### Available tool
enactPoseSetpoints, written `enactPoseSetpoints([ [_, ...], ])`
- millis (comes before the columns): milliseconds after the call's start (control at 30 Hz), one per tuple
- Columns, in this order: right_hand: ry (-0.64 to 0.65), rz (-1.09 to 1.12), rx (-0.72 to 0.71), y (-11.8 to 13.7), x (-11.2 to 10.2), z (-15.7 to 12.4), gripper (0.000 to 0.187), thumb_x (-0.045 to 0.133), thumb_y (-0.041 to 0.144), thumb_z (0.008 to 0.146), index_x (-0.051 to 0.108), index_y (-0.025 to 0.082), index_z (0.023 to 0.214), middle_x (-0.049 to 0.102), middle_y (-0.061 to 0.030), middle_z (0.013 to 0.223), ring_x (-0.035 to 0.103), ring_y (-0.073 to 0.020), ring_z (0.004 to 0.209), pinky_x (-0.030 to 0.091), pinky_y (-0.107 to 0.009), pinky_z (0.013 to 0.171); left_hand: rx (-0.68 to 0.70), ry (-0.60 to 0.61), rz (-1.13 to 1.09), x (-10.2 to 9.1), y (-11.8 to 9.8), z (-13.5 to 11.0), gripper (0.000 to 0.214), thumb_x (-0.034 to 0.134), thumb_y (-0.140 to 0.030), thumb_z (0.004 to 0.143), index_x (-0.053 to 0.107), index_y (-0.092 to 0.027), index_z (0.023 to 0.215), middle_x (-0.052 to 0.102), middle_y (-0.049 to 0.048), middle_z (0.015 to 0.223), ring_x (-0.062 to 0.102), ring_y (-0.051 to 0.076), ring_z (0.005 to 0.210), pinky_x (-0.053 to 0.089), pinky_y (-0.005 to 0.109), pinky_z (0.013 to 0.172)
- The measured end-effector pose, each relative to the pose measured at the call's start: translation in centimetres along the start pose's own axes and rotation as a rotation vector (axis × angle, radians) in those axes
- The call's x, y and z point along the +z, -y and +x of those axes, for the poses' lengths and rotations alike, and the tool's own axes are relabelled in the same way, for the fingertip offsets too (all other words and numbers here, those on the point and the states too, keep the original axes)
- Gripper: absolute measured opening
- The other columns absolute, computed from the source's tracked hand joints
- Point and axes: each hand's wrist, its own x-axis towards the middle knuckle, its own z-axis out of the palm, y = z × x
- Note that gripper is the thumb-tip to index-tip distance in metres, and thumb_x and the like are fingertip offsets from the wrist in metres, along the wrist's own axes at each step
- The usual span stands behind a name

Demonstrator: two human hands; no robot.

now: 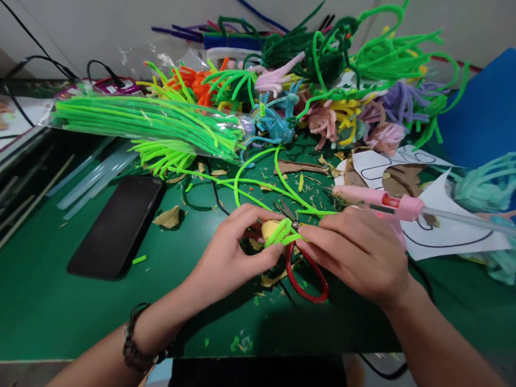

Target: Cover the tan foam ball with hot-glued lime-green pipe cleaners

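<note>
My left hand point(236, 248) and my right hand point(355, 250) meet over the green table point(55, 309), both pinched on a bright green pipe cleaner point(284, 233) coiled around a small yellow piece point(270, 227). The fingers of each hand are closed on that bundle. Red-handled scissors point(305, 276) lie on the table right under the hands, partly hidden by them. A pink glue gun point(378, 203) rests just behind my right hand, with a clear glue stick point(481, 224) sticking out to the right.
A black phone point(117, 225) lies to the left. A bag of green pipe cleaners point(143, 120) and a heap of coloured pipe-cleaner flowers point(335, 98) fill the back. White paper templates point(436, 229) lie right, a blue sheet point(497, 110) beyond. Scraps litter the table.
</note>
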Motion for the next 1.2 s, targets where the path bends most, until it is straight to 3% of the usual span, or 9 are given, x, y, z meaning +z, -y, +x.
enactPoseSetpoints([
  [233,-0.022,0.017,-0.014,0.09,-0.18,-0.23,0.008,0.060,0.012,0.079,0.058,0.017,0.086,0.053,0.0017,0.053,0.042,-0.0125,0.053,0.035,-0.025,0.050,0.012,0.022,-0.051,0.19,-0.06,-0.07,0.023,0.058,-0.020,0.070,0.061,-0.015,0.093,0.057,0.0043,0.085,0.057,0.016,0.080,0.048,0.028,0.071],
  [433,-0.037,-0.009,0.000,0.32,-0.09,-0.01,0.004,0.059,0.014,0.080,0.059,0.018,0.080,0.051,0.0026,0.050,0.039,-0.0121,0.051,0.032,-0.025,0.049,0.026,0.045,-0.052,0.27,0.12,-0.08,0.023,0.058,-0.019,0.071,0.061,-0.016,0.094,0.057,0.0037,0.087,0.057,0.015,0.080,0.048,0.028,0.071],
  [700,-0.042,-0.006,0.053,0.45,0.31,0.18,0.017,0.059,0.018,0.079,0.058,0.018,0.061,0.050,0.0017,0.048,0.038,-0.0110,0.049,0.033,-0.023,0.047,0.212,-0.013,0.126,0.20,0.37,-0.21,0.025,0.060,-0.014,0.071,0.061,-0.016,0.096,0.058,0.0036,0.086,0.056,0.015,0.083,0.046,0.026,0.070],
  [900,0.034,0.031,0.107,0.55,0.44,0.10,0.025,0.056,0.019,0.081,0.057,0.018,0.056,0.046,0.0013,0.047,0.036,-0.0116,0.050,0.031,-0.024,0.047,0.330,-0.070,0.218,0.43,0.67,-0.24,0.025,0.061,-0.012,0.070,0.061,-0.015,0.095,0.055,0.0044,0.087,0.056,0.015,0.082,0.047,0.025,0.072],
  [1200,0.048,0.325,0.232,-0.08,0.28,0.34,0.017,0.053,0.018,0.081,0.056,0.017,0.063,0.050,0.0012,0.054,0.041,-0.0094,0.053,0.036,-0.022,0.050,0.313,-0.065,0.127,0.70,0.69,-0.17,0.025,0.059,-0.010,0.069,0.059,-0.016,0.094,0.056,0.0038,0.086,0.056,0.014,0.082,0.048,0.025,0.068],
])
